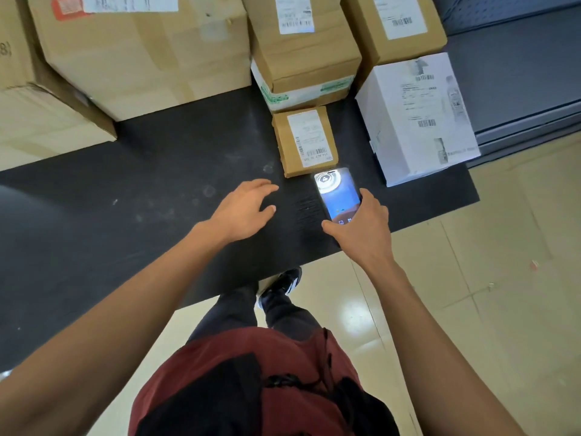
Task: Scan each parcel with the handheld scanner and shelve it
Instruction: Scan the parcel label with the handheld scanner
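the small flat brown cardboard parcel (304, 140) with its white shipping label facing up lies on the black matte table (157, 190), toward the far right of the bare patch, its long axis running near to far and its barcode end nearest me. just past its near edge i have the handheld scanner (337, 194), a slim phone-like unit with a lit blue screen, its top almost over the parcel's near right corner. so the parcel lies straight ahead and a touch left of the scanner, and i judge the coming scan turns on tipping the unit's far end over that barcode.

my right hand (364, 226) grips the scanner from the near end, thumb on its left edge and fingers wrapped on the right, wrist straight, forearm reaching in from the near right. my left hand (243, 210) hovers flat over the table, fingers spread and relaxed, holding nothing; it sits near and left of the parcel (the handier one for lifting it, i'd say).

around it: a white carton (418, 118) on the right, stacked brown boxes (306, 55) beyond, a large brown box (141, 55) far left, grey metal shelving (518, 89) at far right.
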`<state>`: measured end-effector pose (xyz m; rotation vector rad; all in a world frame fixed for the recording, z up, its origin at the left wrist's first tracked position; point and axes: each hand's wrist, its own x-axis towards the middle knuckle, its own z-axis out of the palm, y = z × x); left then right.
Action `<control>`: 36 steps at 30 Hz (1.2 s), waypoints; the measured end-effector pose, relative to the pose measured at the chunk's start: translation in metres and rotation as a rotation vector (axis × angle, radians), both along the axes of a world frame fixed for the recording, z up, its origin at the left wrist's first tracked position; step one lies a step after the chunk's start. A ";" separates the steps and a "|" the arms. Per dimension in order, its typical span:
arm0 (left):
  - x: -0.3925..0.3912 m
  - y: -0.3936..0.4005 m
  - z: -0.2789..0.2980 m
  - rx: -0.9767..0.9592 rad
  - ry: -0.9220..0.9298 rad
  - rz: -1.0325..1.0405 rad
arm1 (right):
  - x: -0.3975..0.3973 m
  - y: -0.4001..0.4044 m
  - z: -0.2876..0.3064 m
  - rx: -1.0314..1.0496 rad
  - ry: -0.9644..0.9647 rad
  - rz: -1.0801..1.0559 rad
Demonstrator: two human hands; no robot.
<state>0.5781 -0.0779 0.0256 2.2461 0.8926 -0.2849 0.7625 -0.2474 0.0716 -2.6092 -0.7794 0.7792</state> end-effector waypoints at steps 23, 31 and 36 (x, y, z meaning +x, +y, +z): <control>0.064 0.025 -0.049 0.123 0.187 -0.237 | 0.015 0.026 0.005 -0.165 0.037 -0.018; 0.066 0.027 -0.049 0.127 0.190 -0.243 | 0.017 0.033 0.007 -0.212 0.019 0.017; 0.067 0.026 -0.046 0.124 0.198 -0.244 | 0.018 0.034 0.008 -0.217 0.014 0.012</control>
